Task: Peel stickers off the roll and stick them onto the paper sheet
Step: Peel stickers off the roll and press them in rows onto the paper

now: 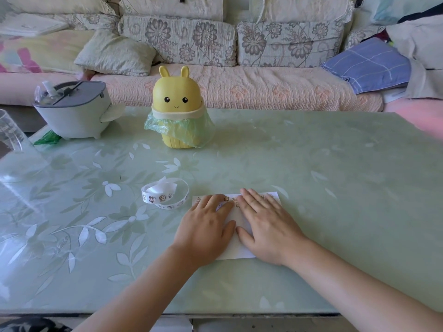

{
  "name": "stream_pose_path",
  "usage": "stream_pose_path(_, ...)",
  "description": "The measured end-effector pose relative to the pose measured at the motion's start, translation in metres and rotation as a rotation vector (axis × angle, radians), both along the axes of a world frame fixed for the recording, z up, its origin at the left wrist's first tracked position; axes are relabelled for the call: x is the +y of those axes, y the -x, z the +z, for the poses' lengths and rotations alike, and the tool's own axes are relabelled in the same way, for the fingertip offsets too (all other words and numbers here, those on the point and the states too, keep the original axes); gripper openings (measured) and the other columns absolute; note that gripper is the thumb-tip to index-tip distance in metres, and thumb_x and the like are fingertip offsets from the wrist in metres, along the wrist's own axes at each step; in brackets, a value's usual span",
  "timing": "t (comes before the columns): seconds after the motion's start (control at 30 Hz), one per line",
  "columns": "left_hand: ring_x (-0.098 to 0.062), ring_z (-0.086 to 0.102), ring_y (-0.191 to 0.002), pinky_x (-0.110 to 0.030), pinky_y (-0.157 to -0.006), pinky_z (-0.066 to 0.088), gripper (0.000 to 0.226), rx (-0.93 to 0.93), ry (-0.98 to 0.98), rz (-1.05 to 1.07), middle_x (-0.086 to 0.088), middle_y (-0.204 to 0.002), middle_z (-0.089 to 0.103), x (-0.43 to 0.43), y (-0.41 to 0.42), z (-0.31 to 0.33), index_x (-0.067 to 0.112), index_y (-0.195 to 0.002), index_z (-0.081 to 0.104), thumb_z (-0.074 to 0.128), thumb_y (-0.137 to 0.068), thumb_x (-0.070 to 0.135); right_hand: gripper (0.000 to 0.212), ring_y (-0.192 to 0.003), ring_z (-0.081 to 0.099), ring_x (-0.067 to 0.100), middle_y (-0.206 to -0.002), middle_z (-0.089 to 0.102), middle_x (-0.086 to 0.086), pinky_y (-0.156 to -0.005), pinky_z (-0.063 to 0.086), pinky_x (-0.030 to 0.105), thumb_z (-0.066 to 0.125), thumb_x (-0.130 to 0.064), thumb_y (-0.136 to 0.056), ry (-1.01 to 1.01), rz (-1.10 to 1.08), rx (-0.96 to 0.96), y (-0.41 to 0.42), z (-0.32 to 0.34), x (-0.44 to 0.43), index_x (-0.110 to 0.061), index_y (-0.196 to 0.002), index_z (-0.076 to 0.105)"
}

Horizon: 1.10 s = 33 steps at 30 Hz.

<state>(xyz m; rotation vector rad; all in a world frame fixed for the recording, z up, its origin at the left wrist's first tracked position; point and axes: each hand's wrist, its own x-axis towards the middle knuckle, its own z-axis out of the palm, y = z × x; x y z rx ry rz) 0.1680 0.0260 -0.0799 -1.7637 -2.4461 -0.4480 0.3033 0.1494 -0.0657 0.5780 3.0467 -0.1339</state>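
A white paper sheet [236, 250] lies on the green glass table in front of me, with small cartoon stickers along its far edge. My left hand [206, 226] lies flat on the sheet's left part, fingers straight. My right hand [266, 224] lies flat on its right part, fingers straight and pointing away. Both hands cover most of the sheet. The sticker roll [165, 196], a loose white coil printed with little cartoon animals, rests on the table just left of the sheet, apart from both hands.
A yellow bunny-shaped bin [177, 109] with a green bag stands behind the roll. A grey tissue holder [72, 111] sits at the far left, a clear glass [9, 133] at the left edge. A sofa with cushions runs behind the table [335, 176].
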Motion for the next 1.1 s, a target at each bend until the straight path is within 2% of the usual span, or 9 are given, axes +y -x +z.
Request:
stream_pose_path(0.1,-0.015,0.024,-0.146,-0.027,-0.119,0.013,0.064,-0.05,0.064,-0.044,0.003,-0.158,0.029,-0.004,0.003,-0.002,0.022,-0.15,0.033,0.024,-0.093,0.05,0.091,-0.151,-0.017,0.008,-0.165,-0.014,-0.004,-0.121,-0.014,0.029,-0.006,-0.063,-0.08,0.033,0.067,-0.026,0.0,-0.001,0.004,-0.018,-0.159,-0.003)
stream_pose_path(0.17,-0.004,-0.008,-0.147,-0.02,-0.115,-0.013,0.07,-0.062,0.12,-0.058,0.008,-0.161,-0.001,-0.007,0.006,-0.005,0.023,-0.155,0.008,0.012,-0.093,0.055,0.091,-0.151,-0.016,0.006,-0.165,-0.015,-0.006,-0.12,-0.014,0.029,-0.008,-0.062,-0.079,0.035,0.06,-0.038,0.0,-0.001,0.007,-0.02,-0.159,-0.003)
stream_pose_path(0.23,0.0,-0.021,-0.141,-0.021,-0.113,-0.019,0.071,-0.046,0.16,-0.044,0.009,-0.158,-0.014,-0.01,0.008,-0.004,0.022,-0.155,-0.002,0.009,-0.093,0.057,0.09,-0.152,-0.012,0.007,-0.166,-0.011,-0.007,-0.122,-0.009,0.033,-0.01,-0.06,-0.078,0.018,0.03,-0.036,0.0,-0.002,0.007,-0.022,-0.159,0.0)
stream_pose_path(0.43,0.0,-0.017,-0.143,-0.019,-0.111,-0.02,0.079,-0.051,0.182,-0.008,0.006,-0.161,-0.009,-0.015,0.009,-0.003,0.021,-0.155,0.001,0.007,-0.089,0.063,0.095,-0.153,0.001,0.009,-0.167,0.003,-0.004,-0.124,0.005,0.04,-0.009,-0.06,-0.076,0.017,-0.072,-0.022,0.008,0.001,-0.003,-0.019,-0.159,0.014)
stream_pose_path(0.5,0.001,-0.013,-0.144,-0.017,-0.111,-0.015,0.075,-0.097,0.178,-0.017,0.009,-0.162,-0.003,-0.015,0.01,0.001,0.022,-0.156,0.007,0.018,-0.093,0.061,0.083,-0.153,0.01,0.012,-0.166,0.013,-0.002,-0.122,0.011,0.039,0.003,-0.058,-0.087,0.031,-0.079,0.015,0.011,0.004,-0.004,-0.019,-0.157,0.024)
stream_pose_path(0.6,-0.01,0.019,-0.146,-0.024,-0.115,0.019,0.058,-0.155,0.073,-0.006,0.01,-0.157,0.028,-0.018,0.017,0.009,0.022,-0.15,0.032,0.041,-0.098,0.045,0.05,-0.142,0.035,0.019,-0.153,0.042,-0.001,-0.112,0.026,0.035,0.037,-0.04,-0.098,0.029,-0.09,0.118,0.016,0.008,0.001,-0.019,-0.142,0.051)
stream_pose_path(0.7,-0.024,0.053,-0.112,-0.04,-0.091,0.048,0.038,-0.118,-0.095,0.025,0.001,-0.119,0.06,-0.023,0.03,0.015,0.016,-0.126,0.061,0.057,-0.09,0.028,0.035,-0.117,0.054,0.024,-0.123,0.06,-0.001,-0.095,0.04,0.037,0.045,-0.03,-0.092,0.032,-0.113,0.229,0.029,0.016,0.002,-0.019,-0.119,0.065)
stream_pose_path(0.8,-0.025,0.053,-0.096,-0.04,-0.079,0.049,0.028,-0.046,-0.201,0.15,-0.001,-0.1,0.058,-0.03,0.045,0.021,0.015,-0.11,0.066,0.066,-0.082,0.017,0.028,-0.108,0.056,0.024,-0.114,0.062,-0.002,-0.091,0.044,0.037,0.05,-0.025,-0.092,0.081,-0.116,0.287,0.046,0.024,-0.005,-0.021,-0.114,0.068)
stream_pose_path(1.1,-0.027,0.054,-0.086,-0.036,-0.076,0.043,0.018,0.037,-0.134,0.318,-0.001,-0.088,0.061,-0.045,0.066,0.019,0.017,-0.095,0.066,0.07,-0.08,0.026,0.021,-0.098,0.061,0.012,-0.107,0.067,-0.013,-0.086,0.048,0.027,0.056,-0.023,-0.092,0.387,-0.153,0.338,0.083,0.028,-0.032,-0.03,-0.106,0.071)
